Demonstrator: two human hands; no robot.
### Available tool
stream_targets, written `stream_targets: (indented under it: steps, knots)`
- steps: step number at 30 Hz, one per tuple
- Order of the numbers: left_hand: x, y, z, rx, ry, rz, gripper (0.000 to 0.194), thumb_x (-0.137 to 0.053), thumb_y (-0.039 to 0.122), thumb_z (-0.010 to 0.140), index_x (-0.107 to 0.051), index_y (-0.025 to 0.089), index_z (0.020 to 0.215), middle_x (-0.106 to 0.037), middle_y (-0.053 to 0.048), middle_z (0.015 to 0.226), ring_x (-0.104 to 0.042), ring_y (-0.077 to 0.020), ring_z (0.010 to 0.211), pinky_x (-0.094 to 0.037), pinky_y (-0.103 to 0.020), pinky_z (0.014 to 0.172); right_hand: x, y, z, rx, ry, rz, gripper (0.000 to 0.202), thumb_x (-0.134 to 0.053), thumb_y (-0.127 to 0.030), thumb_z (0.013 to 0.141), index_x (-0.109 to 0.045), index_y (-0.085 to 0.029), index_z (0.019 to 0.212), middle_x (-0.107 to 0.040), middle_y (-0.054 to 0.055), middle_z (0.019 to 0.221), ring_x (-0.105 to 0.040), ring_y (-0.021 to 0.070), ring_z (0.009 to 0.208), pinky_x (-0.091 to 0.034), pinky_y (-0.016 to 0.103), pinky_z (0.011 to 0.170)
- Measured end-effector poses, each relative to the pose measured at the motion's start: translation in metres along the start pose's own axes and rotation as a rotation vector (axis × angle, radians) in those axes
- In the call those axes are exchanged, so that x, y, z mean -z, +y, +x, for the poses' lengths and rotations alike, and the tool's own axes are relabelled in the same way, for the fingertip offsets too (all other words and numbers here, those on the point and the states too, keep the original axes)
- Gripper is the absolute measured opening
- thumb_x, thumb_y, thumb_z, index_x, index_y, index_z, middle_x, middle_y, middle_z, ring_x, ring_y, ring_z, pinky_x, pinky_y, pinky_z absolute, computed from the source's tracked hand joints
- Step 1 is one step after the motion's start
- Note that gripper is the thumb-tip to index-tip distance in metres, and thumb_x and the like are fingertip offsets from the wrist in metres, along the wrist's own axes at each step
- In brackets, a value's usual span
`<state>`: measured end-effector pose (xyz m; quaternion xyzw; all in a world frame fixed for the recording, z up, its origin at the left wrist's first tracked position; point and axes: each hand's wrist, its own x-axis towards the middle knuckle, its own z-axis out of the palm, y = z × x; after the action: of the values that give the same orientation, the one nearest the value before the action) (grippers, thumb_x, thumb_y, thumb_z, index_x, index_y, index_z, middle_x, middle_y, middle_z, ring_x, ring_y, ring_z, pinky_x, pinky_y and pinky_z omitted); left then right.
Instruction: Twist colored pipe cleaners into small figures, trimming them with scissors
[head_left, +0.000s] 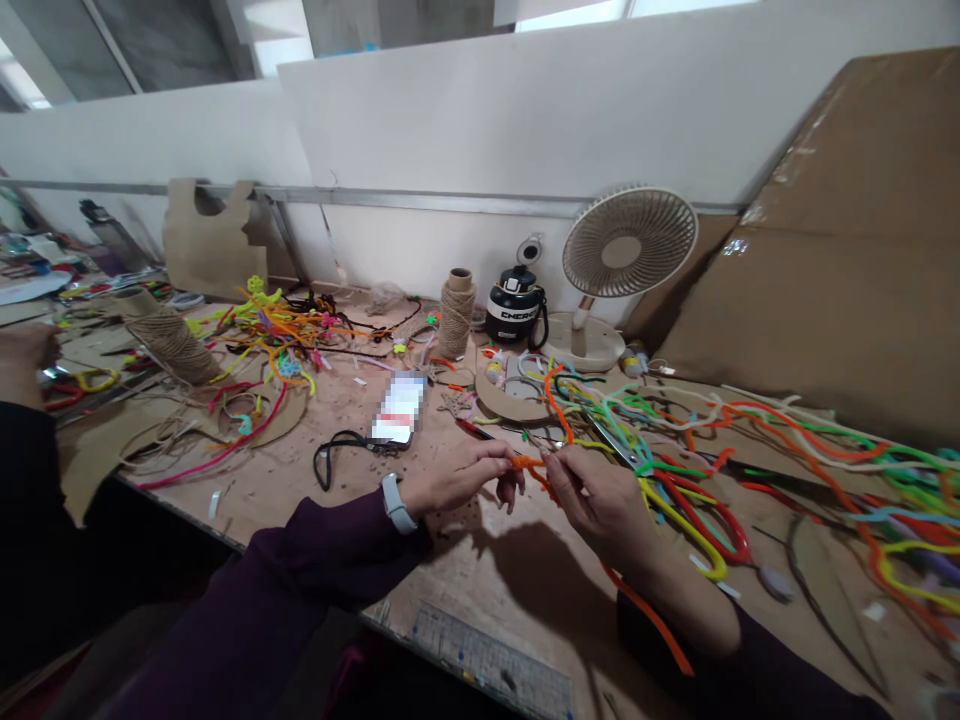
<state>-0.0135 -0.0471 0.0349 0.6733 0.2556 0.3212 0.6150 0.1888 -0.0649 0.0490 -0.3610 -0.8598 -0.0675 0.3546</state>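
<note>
Over the front of the table, an orange pipe cleaner (651, 618) passes through both my hands, its long tail hanging out below the right one. My left hand (466, 478) pinches its twisted part between thumb and fingertips. Close beside it, my right hand (600, 495) is closed on the same pipe cleaner, with another orange end rising above the fingers. The exact shape of the twisted part is partly hidden by my fingers. To the right of my right hand lie scissors with red handles (709, 515), among loose coloured pipe cleaners (810, 430).
A phone (399, 408) with a strap lies left of my hands. Behind stand a twine spool (457, 312), a black bottle (513, 305) and a fan (626, 245). A ruler (491, 655) lies at the front edge. Another person's hand (26, 355) is at far left.
</note>
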Motion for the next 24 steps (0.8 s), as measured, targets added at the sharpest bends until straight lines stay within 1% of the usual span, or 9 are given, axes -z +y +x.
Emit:
stream_targets:
  steps: [3, 7, 11, 14, 17, 21, 23, 24]
  knots:
    - [0.0, -0.003, 0.0, -0.001, 0.008, 0.03, 0.03, -0.041, 0.038, 0.093, -0.055, 0.014, 0.082, -0.06, -0.004, 0.072, -0.058, -0.013, 0.067, -0.046, -0.027, 0.07, -0.001, -0.002, 0.001, 0.015, 0.003, -0.02, 0.028, -0.043, -0.022, 0.097, -0.052, -0.017, 0.072, -0.051, -0.001, 0.057, -0.05, 0.0119, 0.051, -0.035, 0.023, 0.054]
    - [0.0, -0.009, 0.0, -0.001, -0.032, -0.007, 0.034, -0.042, 0.044, 0.093, -0.053, 0.013, 0.084, -0.06, -0.004, 0.072, -0.057, -0.0128, 0.064, -0.046, -0.026, 0.066, -0.001, -0.005, 0.003, 0.033, 0.017, -0.016, 0.031, -0.042, -0.022, 0.097, -0.05, -0.019, 0.068, -0.048, -0.002, 0.054, -0.048, 0.0112, 0.05, -0.034, 0.023, 0.053]
    - [0.0, -0.009, 0.0, -0.015, -0.008, 0.025, 0.037, -0.041, 0.046, 0.094, -0.054, 0.013, 0.083, -0.06, -0.005, 0.072, -0.057, -0.0135, 0.067, -0.045, -0.027, 0.069, -0.001, -0.007, 0.003, 0.034, 0.039, -0.018, 0.03, -0.043, -0.022, 0.097, -0.051, -0.019, 0.068, -0.048, -0.002, 0.054, -0.048, 0.0111, 0.049, -0.032, 0.023, 0.052]
    - [-0.001, -0.009, 0.0, -0.003, -0.01, 0.018, 0.037, -0.042, 0.048, 0.093, -0.052, 0.014, 0.086, -0.06, -0.003, 0.073, -0.056, -0.0131, 0.068, -0.044, -0.027, 0.068, -0.002, -0.008, 0.002, 0.027, 0.028, -0.024, 0.029, -0.042, -0.021, 0.097, -0.052, -0.019, 0.07, -0.049, -0.002, 0.054, -0.047, 0.0112, 0.049, -0.032, 0.024, 0.052]
    - [-0.003, -0.012, 0.001, -0.023, -0.003, 0.045, 0.036, -0.041, 0.049, 0.094, -0.051, 0.015, 0.087, -0.058, -0.003, 0.075, -0.055, -0.0127, 0.07, -0.043, -0.025, 0.068, -0.003, -0.007, 0.001, -0.005, 0.012, -0.035, 0.03, -0.042, -0.022, 0.097, -0.052, -0.019, 0.069, -0.05, -0.001, 0.055, -0.048, 0.0117, 0.05, -0.033, 0.024, 0.053]
    - [-0.004, -0.014, 0.003, -0.07, 0.064, 0.14, 0.037, -0.036, 0.048, 0.096, -0.05, 0.016, 0.084, -0.052, 0.0, 0.074, -0.049, -0.0109, 0.067, -0.04, -0.024, 0.066, -0.003, -0.007, -0.001, -0.052, 0.007, -0.022, 0.03, -0.041, -0.025, 0.097, -0.053, -0.02, 0.071, -0.052, 0.0, 0.056, -0.05, 0.0125, 0.052, -0.035, 0.024, 0.053]
    - [-0.005, -0.013, 0.003, -0.087, 0.098, 0.156, 0.037, -0.037, 0.049, 0.095, -0.048, 0.017, 0.082, -0.048, 0.001, 0.071, -0.045, -0.0101, 0.064, -0.038, -0.024, 0.063, -0.002, -0.008, 0.0, -0.116, -0.042, 0.067, 0.03, -0.04, -0.028, 0.098, -0.055, -0.019, 0.073, -0.053, 0.0, 0.057, -0.05, 0.0121, 0.052, -0.036, 0.024, 0.053]
    - [-0.006, -0.011, 0.003, -0.088, 0.111, 0.153, 0.037, -0.037, 0.05, 0.095, -0.047, 0.017, 0.081, -0.047, 0.002, 0.07, -0.043, -0.01, 0.063, -0.037, -0.024, 0.063, -0.002, -0.008, 0.0, -0.172, -0.09, 0.144, 0.028, -0.041, -0.031, 0.098, -0.056, -0.019, 0.077, -0.055, 0.0, 0.059, -0.051, 0.0119, 0.053, -0.037, 0.024, 0.053]
